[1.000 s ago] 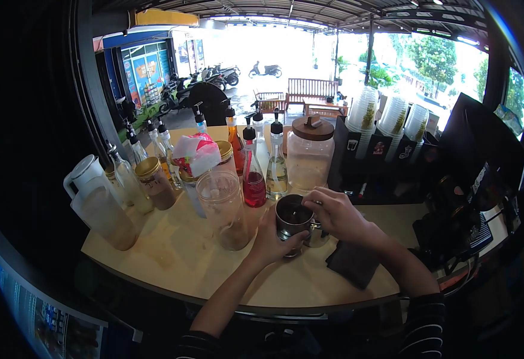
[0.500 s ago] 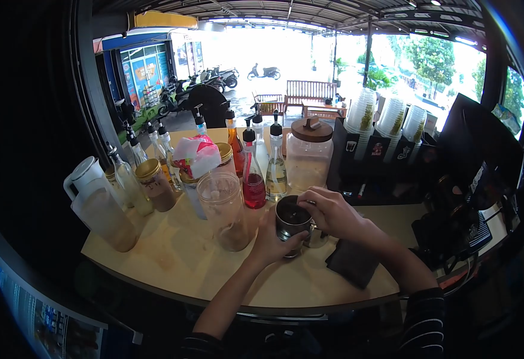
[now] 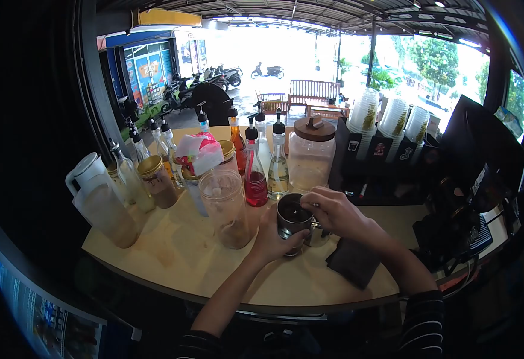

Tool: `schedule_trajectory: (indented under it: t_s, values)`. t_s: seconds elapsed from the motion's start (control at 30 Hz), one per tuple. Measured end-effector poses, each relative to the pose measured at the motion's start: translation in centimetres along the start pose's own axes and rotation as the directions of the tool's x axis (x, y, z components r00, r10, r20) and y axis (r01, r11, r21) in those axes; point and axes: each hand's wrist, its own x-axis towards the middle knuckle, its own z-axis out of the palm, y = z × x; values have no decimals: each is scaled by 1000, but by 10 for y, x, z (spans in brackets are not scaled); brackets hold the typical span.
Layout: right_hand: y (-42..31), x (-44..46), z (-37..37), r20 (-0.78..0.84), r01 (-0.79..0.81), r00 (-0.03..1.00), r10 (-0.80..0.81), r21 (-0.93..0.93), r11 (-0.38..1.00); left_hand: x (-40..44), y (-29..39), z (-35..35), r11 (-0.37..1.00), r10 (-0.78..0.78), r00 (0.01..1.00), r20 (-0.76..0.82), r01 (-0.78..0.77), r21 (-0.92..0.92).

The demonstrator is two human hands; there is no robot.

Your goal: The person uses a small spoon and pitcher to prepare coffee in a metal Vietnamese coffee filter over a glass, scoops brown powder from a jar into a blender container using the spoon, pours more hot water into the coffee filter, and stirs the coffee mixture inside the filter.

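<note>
A metal pitcher [image 3: 292, 228] with dark contents stands near the middle of the counter. My left hand [image 3: 269, 240] is wrapped round its near left side, thumb across the front. Over the right side of the rim, my right hand [image 3: 329, 209] is closed in a pinch. What its fingers hold is hidden, though a small bright spot shows inside the pitcher below them. A clear plastic tub [image 3: 226, 209] with some powder at its bottom is left of the pitcher. Behind stands a syrup bottle [image 3: 255, 179] with red liquid. A dark folded cloth [image 3: 353, 262] lies below my right forearm.
Several pump bottles and jars with gold lids [image 3: 157, 179] crowd the back left, beside a pale plastic jug [image 3: 103, 203]. A wood-lidded glass jar [image 3: 311, 155] stands behind the pitcher. Stacked plastic cups [image 3: 363, 113] sit in a black holder [image 3: 369, 155] on the right.
My right fingers have shifted slightly at the pitcher's rim. My left hand keeps its hold on the pitcher. The whole view has moved a little.
</note>
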Motion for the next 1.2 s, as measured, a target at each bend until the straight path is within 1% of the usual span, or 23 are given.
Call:
schedule_trajectory:
  t_s: [0.07, 0.1, 0.17, 0.3, 0.37, 0.4, 0.47, 0.5, 0.57, 0.6, 0.67, 0.7, 0.77, 0.8, 0.87, 0.9, 0.97, 1.0, 1.03, 1.13, 1.17, 1.2]
  values:
    - [0, -4, 0, 19, 85, 996, -86, 29, 996, 0, 0, 0, 1000, 2, 1000, -4, -2, -5]
    - [0, -4, -1, 19, 86, 996, -86, 30, 996, 0, 1, 0, 1000, 5, 1000, -3, -5, -11]
    - [1, -5, -4, 32, 84, 996, -81, -86, 993, -1, 3, -1, 1000, 1, 1000, 5, -1, 3]
    - [1, -10, 0, 56, 122, 991, -119, -55, 991, 0, 3, -1, 1000, 3, 1000, 10, -3, -2]
    - [-4, -10, 1, 51, 78, 996, -78, 9, 997, 1, 4, -1, 1000, 6, 1000, 11, -6, 1]
    - [-3, -10, 0, 49, 76, 996, -77, 10, 997, 0, 5, -1, 1000, 8, 1000, 13, -8, 3]
    - [2, -10, -1, 69, 83, 995, -77, -86, 993, 0, 7, -1, 1000, 2, 1000, 17, -2, 5]
    - [1, -11, -1, 67, 85, 995, -79, -87, 993, 0, 8, -2, 1000, -1, 1000, 17, 1, 6]
    - [-6, -11, -3, 67, 35, 997, -41, 91, 995, 0, 4, -1, 1000, 5, 1000, 13, -5, 12]
    - [-8, -9, -5, 69, 38, 997, -45, 90, 995, -1, 4, -1, 1000, 6, 1000, 15, -6, 17]
    - [-11, -8, -8, 74, 58, 996, -59, 8, 998, -1, 3, -1, 1000, 2, 1000, 17, -2, 7]
    - [-9, -9, -8, 72, 55, 996, -55, 8, 998, 0, 3, 0, 1000, 0, 1000, 18, 0, -4]
    - [-4, -9, -8, 57, -43, 998, 41, 45, 998, -2, 2, 0, 1000, -4, 1000, 18, 4, 5]
    - [-5, -10, -9, 57, -42, 998, 39, 43, 998, -1, 1, -1, 1000, -5, 1000, 14, 5, 16]
    - [-7, -11, -13, 67, 28, 997, -30, 34, 999, -2, 2, -1, 1000, -14, 1000, 9, 14, 6]
    - [-5, -10, -15, 68, 27, 997, -28, 27, 999, -1, 3, -1, 1000, -28, 1000, 9, 28, -5]
    - [0, -11, -17, 51, -38, 998, 36, 30, 999, 0, 3, 1, 998, -34, 999, 25, 36, -47]
    - [2, -12, -18, 60, -102, 993, 100, 41, 994, 1, 6, 1, 996, -36, 999, 18, 37, -78]
    - [4, -13, -17, 66, -110, 992, 107, 44, 993, 0, 8, 1, 994, -43, 999, 10, 44, -105]
    - [7, -5, -12, -117, -50, 991, 69, 158, 986, 0, 4, 2, 997, -50, 999, 11, 51, -66]
    - [6, -3, -11, -117, -44, 991, 64, 168, 985, -2, 4, 1, 998, -43, 999, 7, 43, -36]
    - [5, -2, -10, -77, -195, 969, 234, 341, 920, -2, 5, -1, 999, -42, 999, 19, 42, -3]
